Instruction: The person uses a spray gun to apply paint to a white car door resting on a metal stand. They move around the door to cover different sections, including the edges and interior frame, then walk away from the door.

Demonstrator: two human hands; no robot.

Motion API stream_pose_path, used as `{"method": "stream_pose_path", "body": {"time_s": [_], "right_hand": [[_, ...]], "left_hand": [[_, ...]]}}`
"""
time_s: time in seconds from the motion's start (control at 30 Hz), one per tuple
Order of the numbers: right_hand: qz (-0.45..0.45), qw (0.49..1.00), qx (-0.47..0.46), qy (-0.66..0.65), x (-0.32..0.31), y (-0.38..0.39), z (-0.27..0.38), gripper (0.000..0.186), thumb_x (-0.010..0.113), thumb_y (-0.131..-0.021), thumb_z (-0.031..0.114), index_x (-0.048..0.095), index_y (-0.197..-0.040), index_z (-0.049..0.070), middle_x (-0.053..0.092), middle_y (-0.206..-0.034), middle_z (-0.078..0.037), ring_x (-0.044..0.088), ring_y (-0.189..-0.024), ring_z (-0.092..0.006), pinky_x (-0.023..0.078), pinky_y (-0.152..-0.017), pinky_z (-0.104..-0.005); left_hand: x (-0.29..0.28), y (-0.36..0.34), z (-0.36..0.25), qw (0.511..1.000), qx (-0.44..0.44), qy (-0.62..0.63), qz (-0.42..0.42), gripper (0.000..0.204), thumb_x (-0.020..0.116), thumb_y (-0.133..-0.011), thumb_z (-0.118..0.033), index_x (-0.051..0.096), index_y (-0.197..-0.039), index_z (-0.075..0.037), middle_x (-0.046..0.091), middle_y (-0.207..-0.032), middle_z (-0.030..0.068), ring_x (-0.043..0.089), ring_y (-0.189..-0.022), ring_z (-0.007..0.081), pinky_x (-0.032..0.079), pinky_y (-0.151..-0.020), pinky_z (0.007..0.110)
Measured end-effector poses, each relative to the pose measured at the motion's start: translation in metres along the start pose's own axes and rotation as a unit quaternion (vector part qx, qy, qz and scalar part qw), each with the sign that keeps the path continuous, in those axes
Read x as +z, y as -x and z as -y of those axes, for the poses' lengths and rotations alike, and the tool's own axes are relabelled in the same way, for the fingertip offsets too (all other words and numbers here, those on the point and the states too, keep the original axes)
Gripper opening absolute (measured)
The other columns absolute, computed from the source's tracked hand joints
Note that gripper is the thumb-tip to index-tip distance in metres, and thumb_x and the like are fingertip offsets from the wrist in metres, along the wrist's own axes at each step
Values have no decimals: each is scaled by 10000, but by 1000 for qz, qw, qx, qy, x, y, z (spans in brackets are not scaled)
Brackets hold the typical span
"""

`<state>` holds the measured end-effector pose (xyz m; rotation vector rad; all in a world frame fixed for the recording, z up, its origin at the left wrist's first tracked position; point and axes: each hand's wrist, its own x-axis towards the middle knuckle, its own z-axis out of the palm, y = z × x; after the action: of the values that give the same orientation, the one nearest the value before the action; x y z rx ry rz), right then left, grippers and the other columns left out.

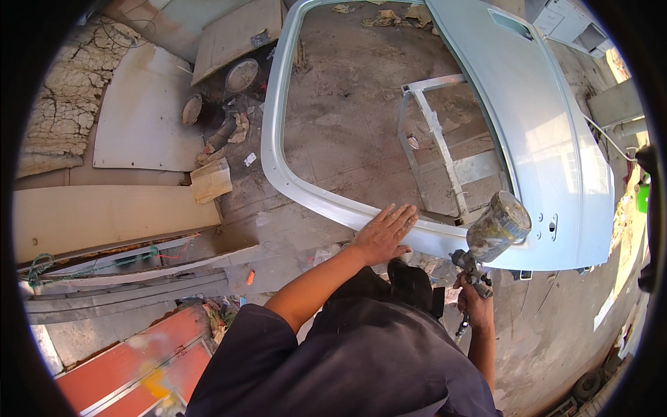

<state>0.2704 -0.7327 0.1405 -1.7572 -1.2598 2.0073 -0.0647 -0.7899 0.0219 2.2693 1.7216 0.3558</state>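
A pale blue-white vehicle door point(538, 104) with a large window opening lies raised in front of me. My left hand point(385, 233) rests flat on the near bar of its window frame, fingers stretched out and slightly apart. To the right, my right hand point(475, 299) is wrapped round the handle of a spray gun point(472, 270). The gun's paint-stained cup point(499, 226) stands tilted on top, close to the door's near edge. Through the window opening a metal stand point(441, 139) shows beneath the door.
Two paint buckets point(243, 76) and scattered scraps sit on the floor point(333, 118) at the far left. Boards and long panels point(111, 215) lie along the left side. A red panel point(132, 361) is at the lower left, and a white cabinet point(566, 28) stands at the far right.
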Motion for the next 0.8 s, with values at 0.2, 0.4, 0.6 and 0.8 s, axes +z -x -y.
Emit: {"method": "stream_pose_path", "body": {"time_s": [0.2, 0.4, 0.6, 0.8], "right_hand": [[106, 994, -19, 24, 147, -42, 47, 175, 678, -1074, 210, 716, -1062, 40, 678, -857, -16, 499, -539, -87, 391, -484, -285], [119, 989, -44, 72, 281, -77, 103, 292, 714, -1072, 286, 717, -903, 48, 511, -601, 10, 465, -517, -92, 371, -505, -299], [80, 990, -80, 80, 330, -83, 130, 312, 729, -1070, 283, 704, -870, 46, 531, -631, 3, 467, -525, -95, 378, -501, -296], [91, 995, -13, -34, 374, -77, 162, 257, 744, -1069, 255, 681, -934, 46, 506, -655, 16, 437, -539, -84, 338, -509, -285]], "left_hand": [[-53, 111, 144, 964, -248, -85, -49, 903, 542, -1108, -559, 346, -1678, 113, 281, -1793, 276, 218, -1692, 402, 145, -1391, 544], [-86, 121, 259, 936, -329, -76, -96, 923, 493, -1135, -551, 280, -1682, 161, 197, -1810, 315, 115, -1712, 425, 108, -1391, 557], [-96, 119, 206, 933, -352, -68, 27, 1022, 499, -1106, -646, 273, -1683, 166, 178, -1801, 351, 66, -1706, 473, 57, -1393, 560], [-114, 98, 283, 939, -329, -96, 0, 1046, 554, -1083, -654, 289, -1681, 162, 197, -1800, 338, 93, -1709, 450, 62, -1396, 552]]}}
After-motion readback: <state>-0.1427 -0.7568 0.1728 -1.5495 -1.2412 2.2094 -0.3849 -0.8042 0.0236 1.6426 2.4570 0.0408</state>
